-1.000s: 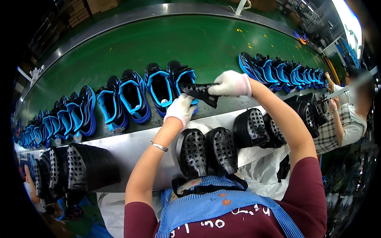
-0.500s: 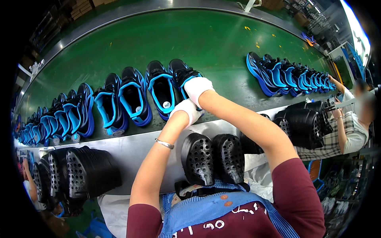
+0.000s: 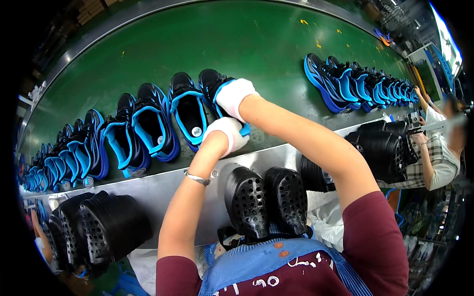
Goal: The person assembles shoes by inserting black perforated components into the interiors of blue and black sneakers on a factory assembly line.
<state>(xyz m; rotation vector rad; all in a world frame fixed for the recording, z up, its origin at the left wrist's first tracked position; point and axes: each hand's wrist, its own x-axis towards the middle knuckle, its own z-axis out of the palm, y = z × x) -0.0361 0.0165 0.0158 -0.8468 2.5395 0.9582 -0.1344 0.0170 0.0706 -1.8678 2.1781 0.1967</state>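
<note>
Both my hands wear white gloves and meet at one black and blue shoe (image 3: pixel 211 83), the rightmost of a row on the green conveyor belt (image 3: pixel 256 44). My right hand (image 3: pixel 236 96) lies over the shoe's opening with its fingers tucked in. At the heel end, my left hand (image 3: pixel 225 135) grips the same shoe, and a thin bracelet sits on that wrist. The black insole seen earlier is hidden.
More black and blue shoes (image 3: pixel 148 123) line the belt to the left, and another group (image 3: pixel 355 81) lies at the right. Stacks of black perforated insoles (image 3: pixel 264 200) stand on the metal ledge (image 3: pixel 163 190). A co-worker in a checked shirt (image 3: pixel 437 158) works at the right.
My right hand held a black insole above the belt; it has come down onto the shoe, and the insole is out of sight. My left hand stays at the shoe's heel.
</note>
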